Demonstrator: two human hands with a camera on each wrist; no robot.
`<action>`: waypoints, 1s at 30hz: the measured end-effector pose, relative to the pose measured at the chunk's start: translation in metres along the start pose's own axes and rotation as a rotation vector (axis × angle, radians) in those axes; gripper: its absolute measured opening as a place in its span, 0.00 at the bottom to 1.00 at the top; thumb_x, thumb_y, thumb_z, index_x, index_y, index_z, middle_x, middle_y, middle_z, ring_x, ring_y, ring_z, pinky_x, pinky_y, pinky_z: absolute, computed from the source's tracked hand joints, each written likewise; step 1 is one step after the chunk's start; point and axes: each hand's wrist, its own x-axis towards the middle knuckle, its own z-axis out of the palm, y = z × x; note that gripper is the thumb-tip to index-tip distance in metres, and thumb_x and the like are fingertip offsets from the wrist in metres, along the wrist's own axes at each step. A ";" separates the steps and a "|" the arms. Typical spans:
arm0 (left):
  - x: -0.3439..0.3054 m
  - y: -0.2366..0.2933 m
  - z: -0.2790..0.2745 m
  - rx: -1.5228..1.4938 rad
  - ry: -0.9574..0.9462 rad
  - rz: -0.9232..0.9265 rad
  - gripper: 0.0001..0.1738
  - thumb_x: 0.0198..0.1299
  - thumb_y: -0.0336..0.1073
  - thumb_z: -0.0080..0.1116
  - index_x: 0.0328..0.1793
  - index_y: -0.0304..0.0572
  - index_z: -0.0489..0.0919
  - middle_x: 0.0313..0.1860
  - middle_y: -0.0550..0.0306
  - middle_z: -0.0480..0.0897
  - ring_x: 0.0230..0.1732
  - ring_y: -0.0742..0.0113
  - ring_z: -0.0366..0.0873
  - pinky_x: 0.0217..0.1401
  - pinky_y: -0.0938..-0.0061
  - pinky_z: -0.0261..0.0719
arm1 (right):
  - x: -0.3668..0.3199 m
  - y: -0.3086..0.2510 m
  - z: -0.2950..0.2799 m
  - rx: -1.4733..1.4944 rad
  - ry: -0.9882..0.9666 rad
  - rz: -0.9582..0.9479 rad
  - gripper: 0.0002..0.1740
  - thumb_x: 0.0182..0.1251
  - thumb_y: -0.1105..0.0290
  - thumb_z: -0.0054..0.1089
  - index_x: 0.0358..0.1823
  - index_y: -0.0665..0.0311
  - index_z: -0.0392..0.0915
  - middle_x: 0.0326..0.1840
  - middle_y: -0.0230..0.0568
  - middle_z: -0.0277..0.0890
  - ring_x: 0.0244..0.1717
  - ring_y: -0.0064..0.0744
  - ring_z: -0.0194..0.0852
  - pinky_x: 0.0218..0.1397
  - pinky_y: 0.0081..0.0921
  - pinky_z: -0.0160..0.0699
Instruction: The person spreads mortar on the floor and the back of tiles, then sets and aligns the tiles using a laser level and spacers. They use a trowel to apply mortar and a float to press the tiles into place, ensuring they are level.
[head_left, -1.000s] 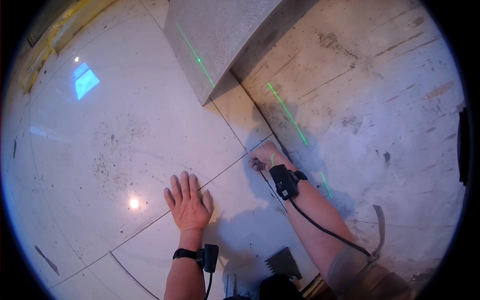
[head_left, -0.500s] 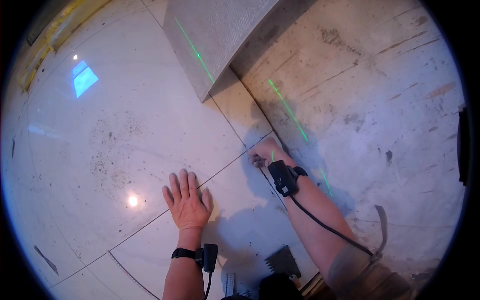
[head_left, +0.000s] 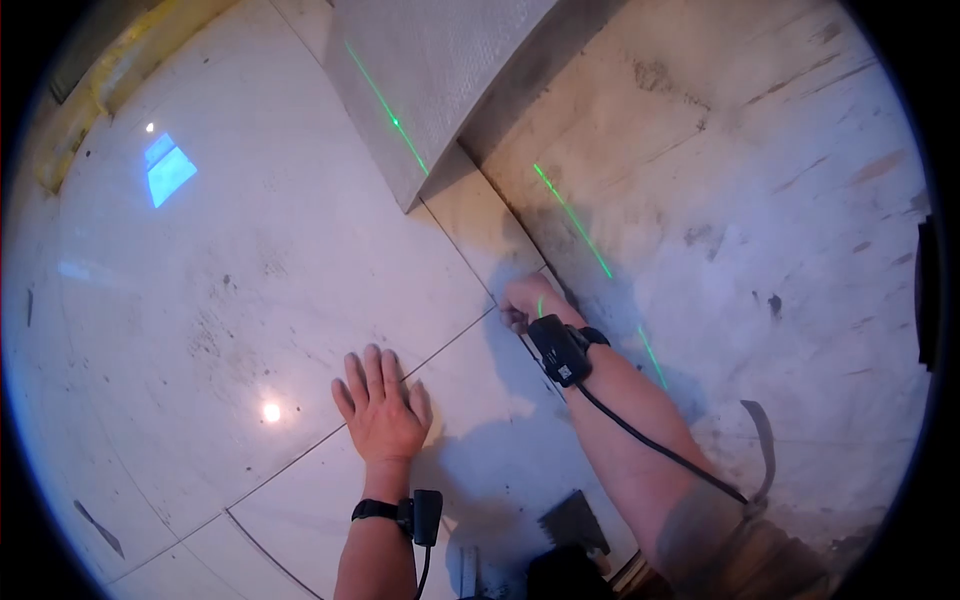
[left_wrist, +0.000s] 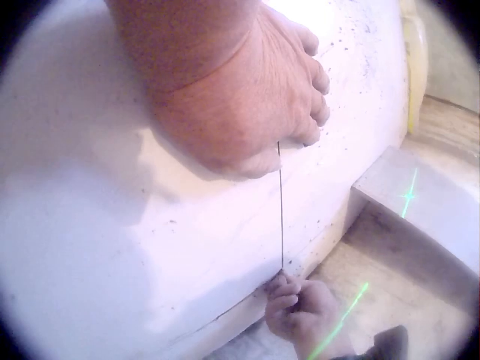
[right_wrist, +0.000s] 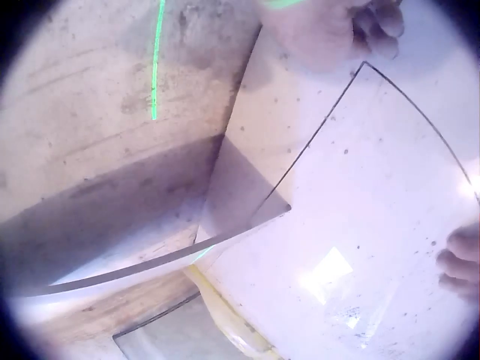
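Little change: left hand [head_left: 388, 420] across tile joint [head_left: 450, 342]

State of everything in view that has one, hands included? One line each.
Tiles: laid, glossy, dirt-specked
Left hand: fingers straight, palm down on tiles
Right hand: fingers curled at tile edge, nothing visibly held
Slab: edge raised, shadow beneath
Laser line: on, green, broken into segments
Trowel: lying down, partly hidden, not held
Left camera: strapped on
Right camera: strapped on
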 end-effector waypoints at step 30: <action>-0.015 -0.008 0.012 0.231 -0.059 0.103 0.34 0.72 0.53 0.43 0.80 0.46 0.63 0.83 0.53 0.58 0.84 0.49 0.49 0.81 0.44 0.46 | -0.505 0.821 -0.059 -0.212 0.544 0.306 0.25 0.64 0.53 0.66 0.47 0.71 0.79 0.42 0.55 0.81 0.41 0.50 0.82 0.48 0.42 0.81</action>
